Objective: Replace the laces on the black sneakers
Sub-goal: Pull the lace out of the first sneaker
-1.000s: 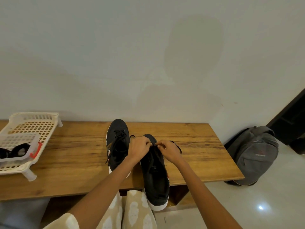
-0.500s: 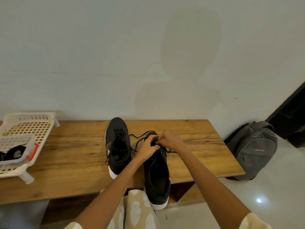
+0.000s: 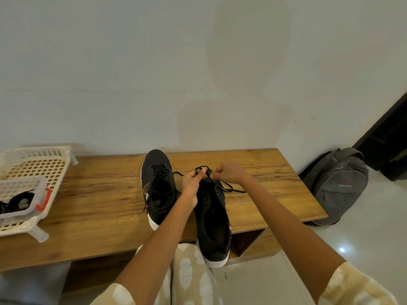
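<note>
Two black sneakers with white soles lie on a wooden table. The left sneaker is laced and sits untouched. The right sneaker overhangs the table's front edge, its upper eyelets bare. My left hand and my right hand meet over its toe end, each pinching the black lace. A small loop of lace rises between the fingers, and loose ends trail to the left and right on the wood.
A white plastic basket stands at the table's left end, holding a smaller clear box with a red clip and dark items. A grey backpack leans on the floor to the right, beside a dark doorway.
Both hands moved farther along the right sneaker toward its toe. More lace has come free, trailing out on both sides of the shoe.
</note>
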Motion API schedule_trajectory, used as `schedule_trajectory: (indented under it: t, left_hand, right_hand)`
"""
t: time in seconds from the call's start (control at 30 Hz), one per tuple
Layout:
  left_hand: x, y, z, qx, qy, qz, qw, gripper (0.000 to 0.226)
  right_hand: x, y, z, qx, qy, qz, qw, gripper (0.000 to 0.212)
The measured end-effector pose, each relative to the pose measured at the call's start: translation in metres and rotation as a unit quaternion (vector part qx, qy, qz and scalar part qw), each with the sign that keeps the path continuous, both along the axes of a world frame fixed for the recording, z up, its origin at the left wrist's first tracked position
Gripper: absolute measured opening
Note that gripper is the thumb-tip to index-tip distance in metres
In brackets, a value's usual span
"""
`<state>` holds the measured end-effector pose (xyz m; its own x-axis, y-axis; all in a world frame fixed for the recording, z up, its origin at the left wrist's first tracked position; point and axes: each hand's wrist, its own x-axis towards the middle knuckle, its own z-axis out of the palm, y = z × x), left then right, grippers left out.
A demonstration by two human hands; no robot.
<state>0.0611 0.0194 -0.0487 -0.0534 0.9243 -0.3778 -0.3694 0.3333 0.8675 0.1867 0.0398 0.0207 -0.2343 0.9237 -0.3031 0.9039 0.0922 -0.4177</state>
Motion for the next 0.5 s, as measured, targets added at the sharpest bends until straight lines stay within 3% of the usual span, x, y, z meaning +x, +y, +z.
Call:
schedule_trajectory:
  t: [0.07,0.2,0.4,0.5]
  left_hand:
    - [0.0,-0.001,0.0,-0.002,-0.03,0.006,1.0,0.009]
    - [0.004,-0.002,-0.005,0.041,0.014,-0.023,0.999,0.014]
    - [0.006,-0.001,-0.009,0.078,0.086,-0.121,0.986,0.013]
    - [0.01,-0.002,-0.008,0.047,0.133,-0.101,0.985,0.006]
  right_hand:
    - [0.003,-0.008,-0.017,0.008,-0.029,0.017,0.999,0.023]
    - [-0.001,-0.011,-0.021,0.086,-0.051,-0.028,0.995,0.023]
    - [-0.023,0.014,0.032,0.154,0.082,-0.044,0.984,0.023]
    - [-0.03,0.014,0.04,0.152,0.079,-0.031,0.985,0.025]
